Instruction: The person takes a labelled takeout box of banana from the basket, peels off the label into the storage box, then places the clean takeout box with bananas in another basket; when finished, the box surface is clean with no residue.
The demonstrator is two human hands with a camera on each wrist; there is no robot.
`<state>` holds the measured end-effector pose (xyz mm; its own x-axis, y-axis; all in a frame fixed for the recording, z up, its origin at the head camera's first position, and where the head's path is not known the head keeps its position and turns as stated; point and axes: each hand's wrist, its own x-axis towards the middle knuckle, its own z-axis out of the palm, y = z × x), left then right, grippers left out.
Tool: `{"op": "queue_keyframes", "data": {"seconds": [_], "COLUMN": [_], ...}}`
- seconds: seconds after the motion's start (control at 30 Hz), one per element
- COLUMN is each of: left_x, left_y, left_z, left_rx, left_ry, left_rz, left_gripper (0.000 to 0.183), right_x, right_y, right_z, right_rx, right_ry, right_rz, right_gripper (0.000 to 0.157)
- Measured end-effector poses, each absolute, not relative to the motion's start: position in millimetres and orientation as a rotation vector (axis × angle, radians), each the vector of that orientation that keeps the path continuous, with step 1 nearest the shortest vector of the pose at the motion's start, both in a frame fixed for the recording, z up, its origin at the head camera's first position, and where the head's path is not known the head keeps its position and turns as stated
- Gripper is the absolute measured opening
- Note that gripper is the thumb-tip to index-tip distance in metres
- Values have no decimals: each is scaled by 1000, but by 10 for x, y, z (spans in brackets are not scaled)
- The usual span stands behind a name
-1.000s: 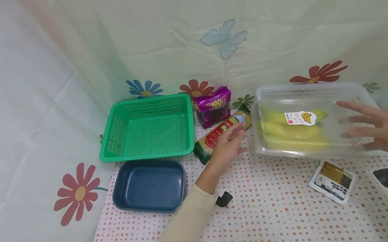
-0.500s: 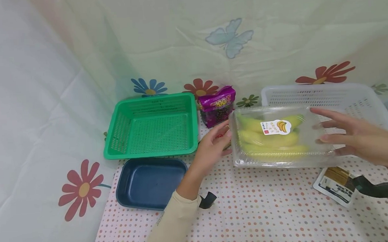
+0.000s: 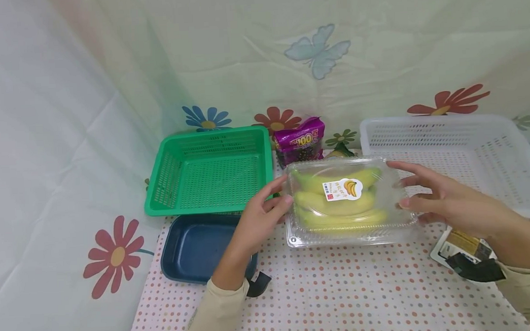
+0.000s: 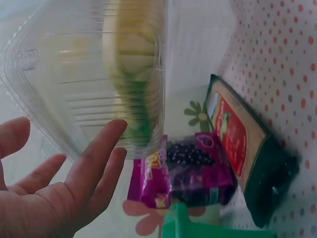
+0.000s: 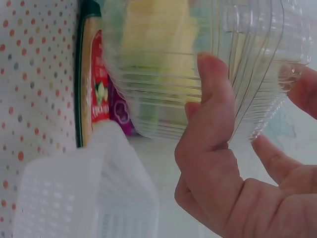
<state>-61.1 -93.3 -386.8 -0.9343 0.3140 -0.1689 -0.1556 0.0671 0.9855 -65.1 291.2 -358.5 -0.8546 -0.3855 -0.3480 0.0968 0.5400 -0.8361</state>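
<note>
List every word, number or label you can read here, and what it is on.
"LOT 100": purple plastic bag; its smaller print unreadable.
White sticker on clear plastic box: too small to read.
Red label on tan-and-green bag: blurred.
White rectangular packet: blurred, partly hidden.

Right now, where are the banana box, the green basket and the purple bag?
Banana box [image 3: 343, 202]: head view, middle of its clear lid.
Green basket [image 3: 223, 182]: head view, bare floor.
Purple bag [image 3: 300, 141]: head view, printed front.

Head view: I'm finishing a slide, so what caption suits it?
Left hand and right hand hold a clear box of yellow bananas above a dotted tabletop.
</note>
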Motion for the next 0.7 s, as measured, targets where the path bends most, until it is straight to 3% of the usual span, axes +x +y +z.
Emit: {"op": "queue_keyframes", "data": {"seconds": [0.7], "left_x": [-183], "left_y": [-1425], "left_z": [-4188], "left_rx": [109], "left_ry": [1949], "left_rz": [1894], "left_gripper": [61], "right_x": [-332], "right_y": [2469], "right_z": [-3778], "right_rx": [-165], "right_ry": [2059], "right_rz": [-1375], "right_gripper": [80]}}
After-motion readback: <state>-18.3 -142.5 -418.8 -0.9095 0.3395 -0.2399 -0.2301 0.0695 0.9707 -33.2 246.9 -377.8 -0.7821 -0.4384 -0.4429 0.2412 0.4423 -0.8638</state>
